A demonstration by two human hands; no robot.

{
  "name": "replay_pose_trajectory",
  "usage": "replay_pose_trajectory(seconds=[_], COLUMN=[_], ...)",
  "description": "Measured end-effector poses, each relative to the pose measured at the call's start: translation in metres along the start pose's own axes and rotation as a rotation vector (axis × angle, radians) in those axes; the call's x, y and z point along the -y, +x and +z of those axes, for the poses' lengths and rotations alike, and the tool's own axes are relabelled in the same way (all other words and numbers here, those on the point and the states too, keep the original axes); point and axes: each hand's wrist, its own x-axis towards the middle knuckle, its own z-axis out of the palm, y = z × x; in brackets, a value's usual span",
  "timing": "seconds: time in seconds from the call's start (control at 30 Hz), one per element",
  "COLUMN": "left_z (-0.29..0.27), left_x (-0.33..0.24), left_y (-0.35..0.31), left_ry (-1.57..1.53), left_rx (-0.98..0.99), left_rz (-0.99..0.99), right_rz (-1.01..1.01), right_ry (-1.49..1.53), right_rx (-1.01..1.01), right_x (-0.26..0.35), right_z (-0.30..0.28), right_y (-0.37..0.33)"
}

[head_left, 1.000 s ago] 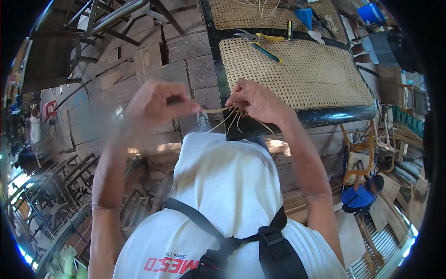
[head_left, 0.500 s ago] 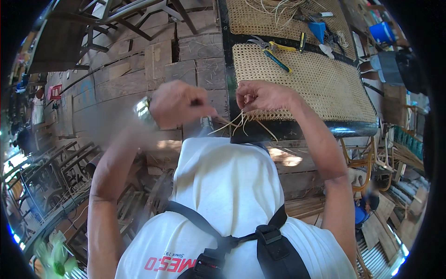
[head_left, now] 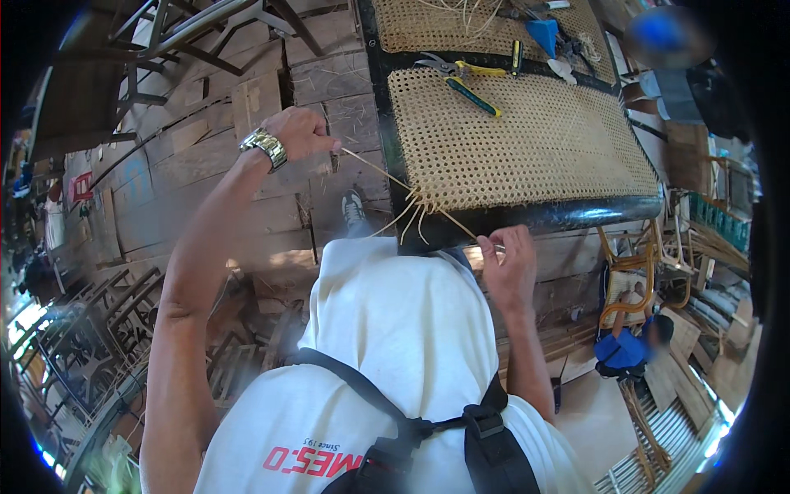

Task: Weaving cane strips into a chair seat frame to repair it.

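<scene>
Right now, each hand pinches a separate strand at the near left corner of a woven cane panel. The panel lies in front of the person, slightly to the right, set in a glossy black frame. Beyond the corner, the left hand has its fingers closed on a thin left strand, which runs straight and slanting back to the weave. A metal watch circles that wrist. The right hand is nearer the body, thumb and finger closed on the right strand, which crosses the frame's near edge. Between the two, several loose ends fan out from the corner toward the person.

Farther up, pliers with one yellow and one green handle rest partly over the weave, just beside a yellow-and-black tool. A blue piece lies near them. Left of the frame, a shoe shows on the plank floor.
</scene>
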Motion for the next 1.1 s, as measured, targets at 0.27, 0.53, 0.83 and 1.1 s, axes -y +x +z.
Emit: replay_pose_trajectory(seconds=[0.27, 0.53, 0.83, 1.1], left_z=[-0.018, 0.023, 0.088, 0.069], left_x=[-0.009, 0.012, -0.049, -0.045], left_y=[0.001, -0.007, -0.045, -0.036], left_ry=[0.052, -0.456, -1.952, -1.655], left_rx=[0.0, -0.13, 0.294, -0.048], left_rz=[0.019, -0.053, -0.446, -0.252], right_rz=[0.592, 0.616, 0.229, 0.669], right_ry=[0.281, 0.989, 0.242, 1.044], right_rx=[0.29, 0.009, 0.053, 0.165], right_x=[0.005, -0.057, -0.008, -0.015], right_z=[0.023, 0.075, 0.008, 0.035], right_y=[-0.03, -0.05, -0.035, -0.034])
